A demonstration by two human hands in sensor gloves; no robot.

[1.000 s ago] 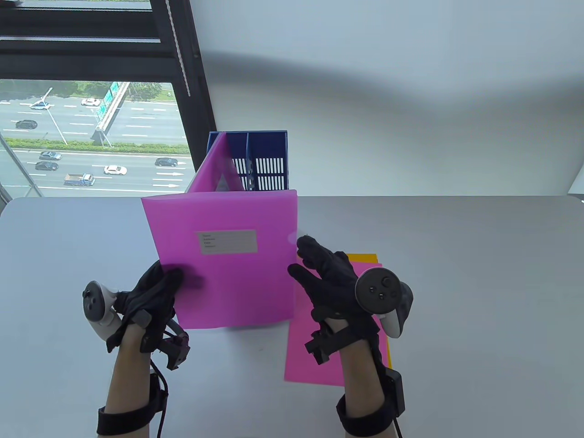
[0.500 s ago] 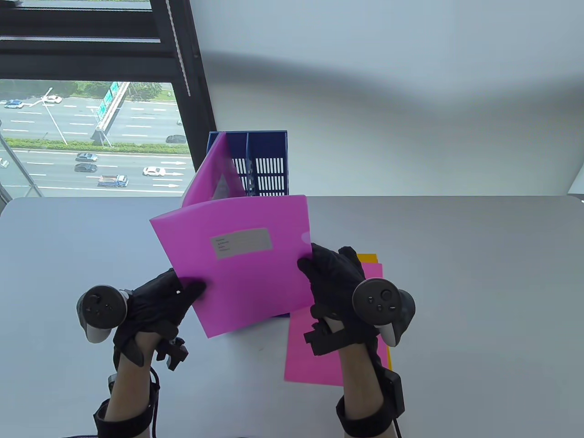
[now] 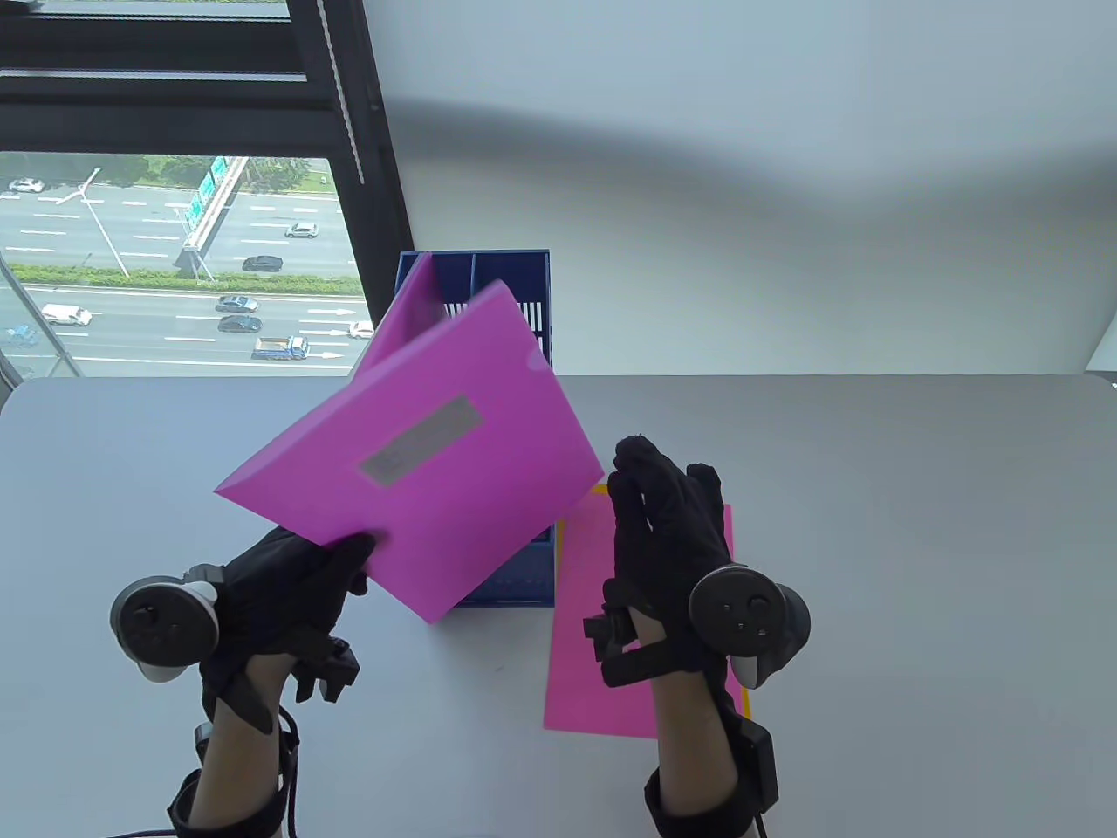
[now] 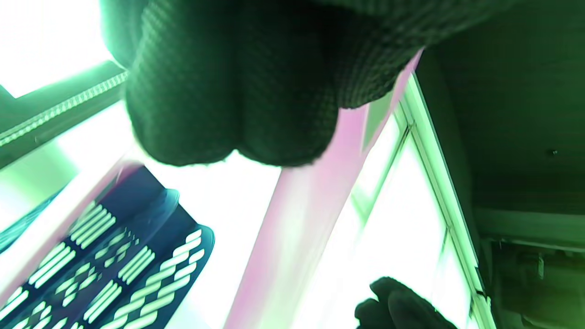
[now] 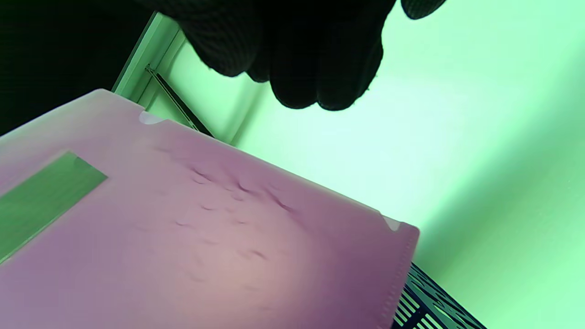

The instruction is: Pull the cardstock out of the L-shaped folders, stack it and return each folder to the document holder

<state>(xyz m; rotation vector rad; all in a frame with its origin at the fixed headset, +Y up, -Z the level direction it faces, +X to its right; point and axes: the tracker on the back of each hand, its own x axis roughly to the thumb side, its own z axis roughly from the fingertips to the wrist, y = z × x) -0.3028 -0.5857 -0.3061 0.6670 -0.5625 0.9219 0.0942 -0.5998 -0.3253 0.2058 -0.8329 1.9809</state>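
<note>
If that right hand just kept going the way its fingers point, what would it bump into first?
Probably the pink folder that the left hand holds up: the right hand points up-table with the folder's lower right edge just beside its fingertips. Depth is unclear; it might slip past toward the blue document holder.

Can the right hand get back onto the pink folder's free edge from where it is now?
Probably yes: the right hand hovers open just beside the pink folder, which the left hand holds tilted; nothing lies between them.

Your left hand in its black sensor glove is raised off the table, thumb on top and fingers curled beneath in a pinch. Your right hand hovers palm down with its fingers straight and loosely together, holding nothing.
</note>
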